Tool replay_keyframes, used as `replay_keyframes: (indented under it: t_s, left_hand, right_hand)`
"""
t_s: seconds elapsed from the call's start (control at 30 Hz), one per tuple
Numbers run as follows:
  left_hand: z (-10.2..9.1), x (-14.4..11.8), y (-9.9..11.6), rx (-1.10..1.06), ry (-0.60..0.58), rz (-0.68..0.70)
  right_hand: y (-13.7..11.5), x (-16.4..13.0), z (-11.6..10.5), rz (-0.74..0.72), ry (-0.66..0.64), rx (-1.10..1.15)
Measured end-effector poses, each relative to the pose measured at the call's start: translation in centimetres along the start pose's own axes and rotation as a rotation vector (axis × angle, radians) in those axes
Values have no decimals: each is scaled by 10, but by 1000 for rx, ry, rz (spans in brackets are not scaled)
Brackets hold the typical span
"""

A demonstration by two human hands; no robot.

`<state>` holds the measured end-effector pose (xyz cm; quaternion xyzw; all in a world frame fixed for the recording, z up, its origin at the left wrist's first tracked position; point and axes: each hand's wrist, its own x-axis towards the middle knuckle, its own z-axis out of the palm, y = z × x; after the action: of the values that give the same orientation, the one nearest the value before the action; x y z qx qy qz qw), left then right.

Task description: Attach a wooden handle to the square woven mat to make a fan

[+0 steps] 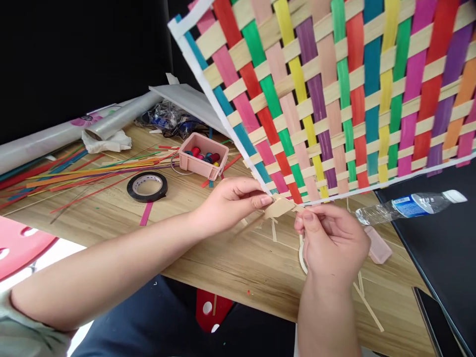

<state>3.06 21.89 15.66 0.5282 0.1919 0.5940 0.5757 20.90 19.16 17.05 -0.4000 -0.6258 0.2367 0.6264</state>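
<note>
A woven panel (286, 104) of coloured and pale flat strips, edged in white, stands tilted in front of me and runs out of view at top and right. At its lower left corner, my left hand (234, 201) is closed in a pinch on a pale beige strip (279, 207). The thumb and fingers of my right hand (332, 235) pinch the other end of this strip just below the white edge. Whether the strip is tape or wood I cannot tell. Part of a cream ring (303, 255) shows behind my right hand.
On the wooden table (223, 267) lie a black tape roll (147, 187), loose coloured strips (85, 171) and a pink box (203, 156) of thread spools. To the right are a plastic bottle (411, 206), a pink lid (378, 245) and a phone (439, 322).
</note>
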Motion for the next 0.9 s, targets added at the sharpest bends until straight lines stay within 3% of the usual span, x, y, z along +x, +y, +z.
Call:
replay_keyframes:
  t_s: [0.13,0.3,0.4,0.57,0.77,0.9]
  left_hand:
    - [-1,2,-9,-94,38,-97]
    - [-5,2,-24,-157,94,-194]
    - [-4,4,-26,-164,139,-178]
    - [6,6,-25,-130,91,-133]
    - [16,7,-23,6,18,-113]
    - [18,5,-17,51,32,-97]
  right_hand:
    - [5,2,5,-14,29,-78]
    - [17,3,6,9,-23,-107]
    - [23,5,6,52,-36,-123]
    - [27,12,-2,113,-48,-117]
    - [22,17,-19,262,-108,45]
    - [20,19,-20,294,-119,106]
